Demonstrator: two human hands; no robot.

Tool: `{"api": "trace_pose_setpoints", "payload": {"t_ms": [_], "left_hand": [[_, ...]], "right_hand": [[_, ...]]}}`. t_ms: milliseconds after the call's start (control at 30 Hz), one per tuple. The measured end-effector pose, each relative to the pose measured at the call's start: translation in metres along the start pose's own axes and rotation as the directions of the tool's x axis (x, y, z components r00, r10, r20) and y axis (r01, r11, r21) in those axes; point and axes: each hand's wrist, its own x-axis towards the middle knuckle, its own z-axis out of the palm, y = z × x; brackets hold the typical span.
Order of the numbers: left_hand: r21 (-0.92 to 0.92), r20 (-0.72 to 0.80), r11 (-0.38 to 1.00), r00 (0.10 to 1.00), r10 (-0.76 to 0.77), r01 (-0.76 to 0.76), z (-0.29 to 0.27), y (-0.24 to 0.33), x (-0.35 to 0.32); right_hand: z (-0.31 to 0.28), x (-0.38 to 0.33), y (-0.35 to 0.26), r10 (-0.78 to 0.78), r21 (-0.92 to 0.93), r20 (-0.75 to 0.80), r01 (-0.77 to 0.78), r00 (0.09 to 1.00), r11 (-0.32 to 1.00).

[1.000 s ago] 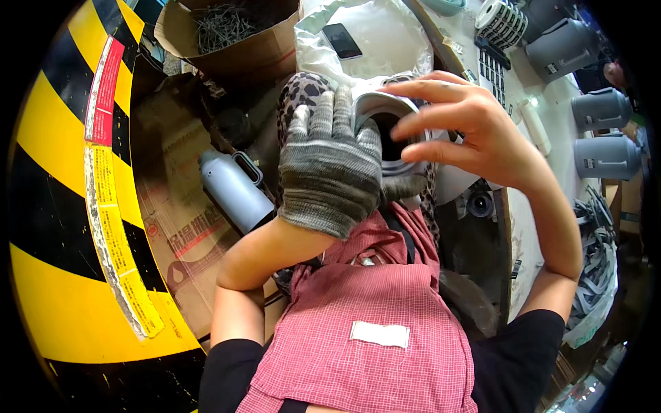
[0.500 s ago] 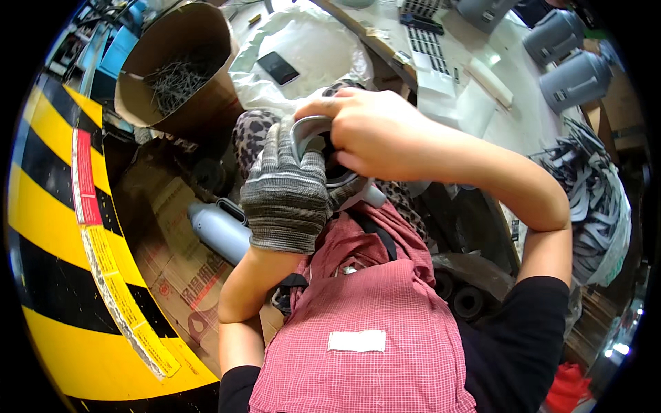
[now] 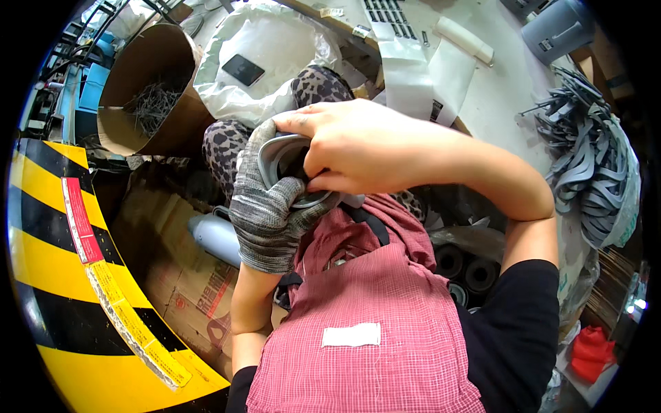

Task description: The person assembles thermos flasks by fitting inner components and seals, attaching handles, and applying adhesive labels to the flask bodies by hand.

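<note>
A hollow grey plastic container (image 3: pixel 270 157) sits above my lap, its round opening facing up toward me. My left hand (image 3: pixel 265 224), in a grey striped knit glove, is wrapped round its near left side with the fingers along the wall. Bare, my right hand (image 3: pixel 348 148) bends over the opening from the right. Its index finger reaches across the rim to the gloved fingertips, while the thumb and other fingers curl at the dark inside. Whatever those fingers may pinch is hidden. A similar grey jug (image 3: pixel 215 237) lies on the cardboard left of my left hand.
Ahead, a white-lined tub (image 3: pixel 286 41) holds a dark phone (image 3: pixel 243 69). Left of it stands a carton (image 3: pixel 175 58) of thin grey scraps. A yellow-black striped panel (image 3: pixel 55 275) borders the left. Grey handle-like strips (image 3: pixel 585 158) and another jug (image 3: pixel 561 31) are right.
My view has swung, so the tub and carton sit farther left and the right-hand table things sit higher. Both hands stay at the container, which shows more of its opening.
</note>
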Motion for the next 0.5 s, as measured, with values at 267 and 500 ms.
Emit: {"api": "trace_pose_setpoints", "payload": {"t_ms": [267, 500], "left_hand": [[-0.059, -0.017, 0.998, 0.999, -0.038, 0.037, -0.007, -0.011, 0.001], [0.348, -0.06, 0.937, 0.998, 0.029, -0.006, -0.012, -0.019, -0.004]], "right_hand": [[-0.028, 0.005, 0.008, -0.063, 0.104, 0.2, 0.043, 0.978, 0.994], [-0.013, 0.012, 0.018, -0.248, 0.256, 0.117, 0.212, 0.962, 0.943]]}}
